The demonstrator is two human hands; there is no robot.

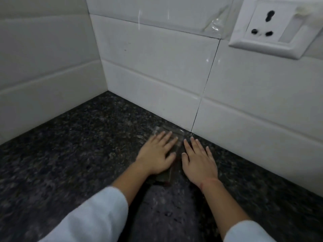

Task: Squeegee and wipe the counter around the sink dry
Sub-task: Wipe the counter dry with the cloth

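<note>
White tiled walls (157,67) fill the upper half of the frame and meet in a corner at the upper left. The dark speckled counter (70,154) spans the lower half. 2 pale sleeves (92,217) enter from the bottom edge. A white socket (272,27) sits at the upper right. At centre, the left hand (155,154) lies flat with straight fingers, pressing on a thin dark strip (166,177), too blurred to identify. The right hand (199,159) lies just beside it, fingers spread flat on the counter.
</note>
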